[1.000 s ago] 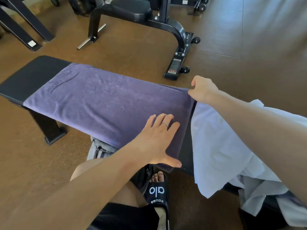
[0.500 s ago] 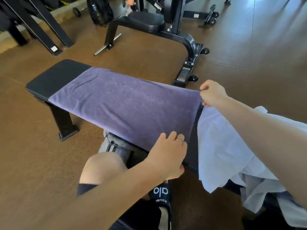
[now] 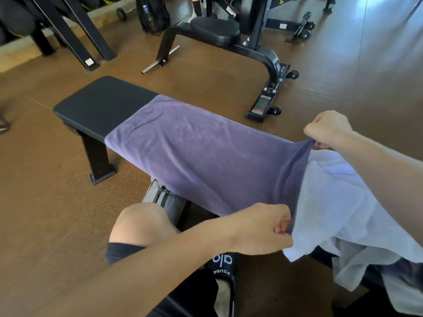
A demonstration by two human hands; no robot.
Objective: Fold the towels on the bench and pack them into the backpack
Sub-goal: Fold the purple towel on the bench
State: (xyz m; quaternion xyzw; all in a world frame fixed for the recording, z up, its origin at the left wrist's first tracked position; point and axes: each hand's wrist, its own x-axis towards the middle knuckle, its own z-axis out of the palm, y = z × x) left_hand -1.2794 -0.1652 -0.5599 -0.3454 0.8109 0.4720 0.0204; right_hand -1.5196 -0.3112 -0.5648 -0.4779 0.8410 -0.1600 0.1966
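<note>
A purple towel [image 3: 201, 154] lies spread along the black bench [image 3: 103, 106], its right end lifted off the pad. My left hand [image 3: 263, 227] pinches the near right corner of that towel. My right hand [image 3: 327, 129] pinches the far right corner. A white towel [image 3: 332, 202] lies bunched over the bench's right part, beside and under the raised purple edge. Grey cloth [image 3: 357, 259] hangs beneath the white towel. A dark backpack [image 3: 153, 14] stands on the floor far behind, by a gym machine.
A black gym machine [image 3: 258, 53] with wheels stands behind the bench. Dark frame legs [image 3: 75, 35] slant at the back left. My knee [image 3: 142, 223] and a black slide sandal [image 3: 224, 266] are close to the bench's near side. Brown floor surrounds everything.
My left hand went from lying flat on the purple towel to pinching its near right corner. Both hands have raised the towel's right end off the bench.
</note>
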